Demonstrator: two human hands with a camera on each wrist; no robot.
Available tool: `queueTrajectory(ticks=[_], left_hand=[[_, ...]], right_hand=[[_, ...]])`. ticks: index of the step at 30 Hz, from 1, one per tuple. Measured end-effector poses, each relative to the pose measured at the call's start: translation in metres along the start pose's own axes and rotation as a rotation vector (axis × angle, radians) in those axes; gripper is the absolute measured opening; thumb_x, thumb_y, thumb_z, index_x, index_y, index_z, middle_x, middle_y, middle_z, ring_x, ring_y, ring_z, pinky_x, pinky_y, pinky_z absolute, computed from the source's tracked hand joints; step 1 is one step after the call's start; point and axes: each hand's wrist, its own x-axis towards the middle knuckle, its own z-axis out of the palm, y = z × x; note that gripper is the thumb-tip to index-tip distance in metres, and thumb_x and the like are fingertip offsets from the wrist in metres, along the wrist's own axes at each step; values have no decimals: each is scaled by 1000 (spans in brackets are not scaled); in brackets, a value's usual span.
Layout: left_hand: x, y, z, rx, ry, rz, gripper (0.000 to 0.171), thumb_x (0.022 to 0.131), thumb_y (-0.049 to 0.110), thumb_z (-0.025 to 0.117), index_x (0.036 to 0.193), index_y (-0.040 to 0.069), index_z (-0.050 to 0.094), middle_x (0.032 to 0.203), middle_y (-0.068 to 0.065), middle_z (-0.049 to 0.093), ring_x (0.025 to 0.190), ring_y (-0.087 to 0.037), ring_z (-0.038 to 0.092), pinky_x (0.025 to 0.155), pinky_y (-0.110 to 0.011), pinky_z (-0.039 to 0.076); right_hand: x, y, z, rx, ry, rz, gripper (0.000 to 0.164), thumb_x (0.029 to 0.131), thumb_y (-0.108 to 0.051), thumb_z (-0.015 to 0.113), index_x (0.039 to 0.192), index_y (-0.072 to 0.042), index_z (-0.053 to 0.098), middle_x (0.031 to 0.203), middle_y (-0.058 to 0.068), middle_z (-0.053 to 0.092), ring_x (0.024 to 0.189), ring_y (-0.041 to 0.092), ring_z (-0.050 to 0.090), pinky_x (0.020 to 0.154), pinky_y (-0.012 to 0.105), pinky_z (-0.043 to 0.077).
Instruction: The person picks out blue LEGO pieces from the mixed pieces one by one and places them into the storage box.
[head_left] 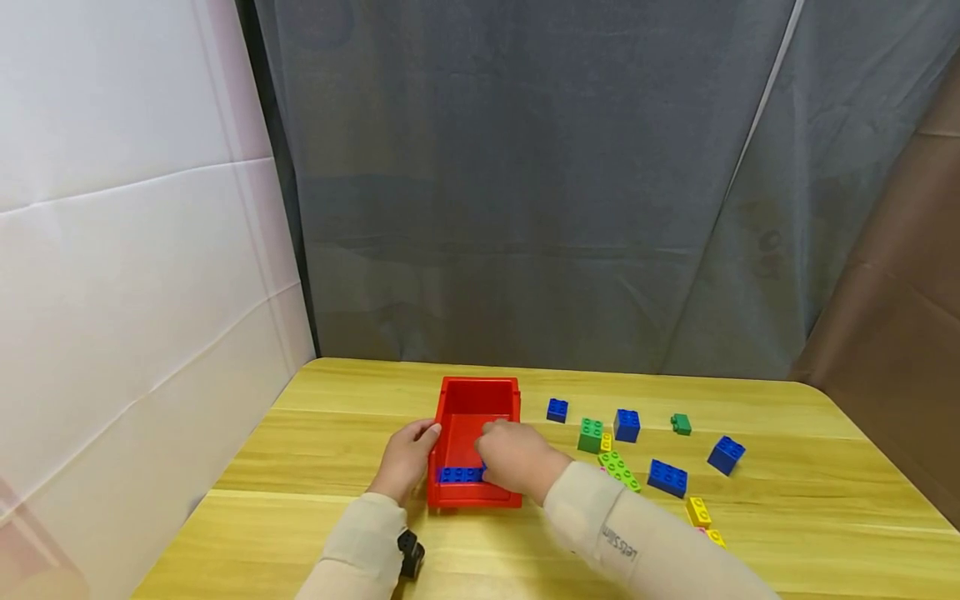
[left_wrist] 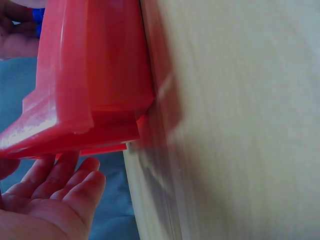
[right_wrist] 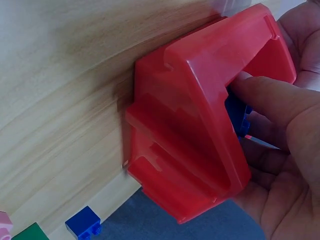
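A red plastic bin (head_left: 476, 497) stands on the wooden table, its low front side towards me. My left hand (head_left: 405, 458) holds its left rim, thumb over the top and fingers along the outer side; the left wrist view shows those fingers under the rim. Inside the bin at the front lies a blue toy brick (head_left: 460, 475). My right hand (head_left: 517, 457) reaches into the bin over the right wall. In the right wrist view its thumb and fingers pinch a blue brick (right_wrist: 237, 112), partly hidden by the bin wall.
Loose toy bricks lie right of the bin: several blue ones, such as a long blue brick (head_left: 667, 477), a green brick (head_left: 590, 435), a lime brick (head_left: 619, 472) and yellow ones like the yellow brick (head_left: 698, 512). A grey curtain (head_left: 487, 208) hangs behind the table.
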Motion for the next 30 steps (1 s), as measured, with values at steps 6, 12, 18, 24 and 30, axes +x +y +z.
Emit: queueTrajectory(ticks=[6, 12, 18, 24, 30], left_hand=[[-1, 0, 0, -1, 4, 5, 40, 103, 19, 45, 133, -6, 52, 132, -26, 54, 120, -41, 52, 102, -53, 42], [-1, 1, 1, -7, -2, -4, 40, 103, 20, 45, 134, -5, 52, 134, -25, 53, 120, -41, 51, 102, -53, 42], [-1, 1, 0, -11, -6, -5, 41, 103, 21, 45, 134, -5, 51, 133, -25, 53, 120, -41, 51, 102, -54, 42], [-1, 0, 1, -13, -3, -9, 40, 103, 21, 45, 134, -4, 52, 133, -24, 54, 120, -40, 51, 102, -53, 42], [0, 0, 1, -19, -3, -21, 40, 103, 21, 45, 134, -4, 52, 133, -24, 54, 119, -40, 51, 102, -53, 42]], right_hand=[[3, -1, 1, -27, -13, 3, 23, 84, -30, 75, 103, -16, 74, 114, 2, 68, 102, 18, 64, 91, 31, 53], [4, -5, -1, -56, -49, 20, 20, 86, -31, 72, 100, -16, 74, 111, 0, 69, 95, 17, 63, 91, 31, 53], [4, -7, 0, -88, -81, 26, 24, 87, -33, 71, 105, -18, 75, 115, 0, 68, 102, 17, 62, 93, 31, 52], [3, -8, 0, -112, -99, 27, 26, 87, -33, 71, 108, -19, 74, 118, 0, 67, 105, 18, 62, 94, 32, 51], [2, -9, 0, -126, -103, 27, 22, 87, -30, 72, 105, -17, 75, 109, 0, 68, 92, 16, 61, 90, 30, 53]])
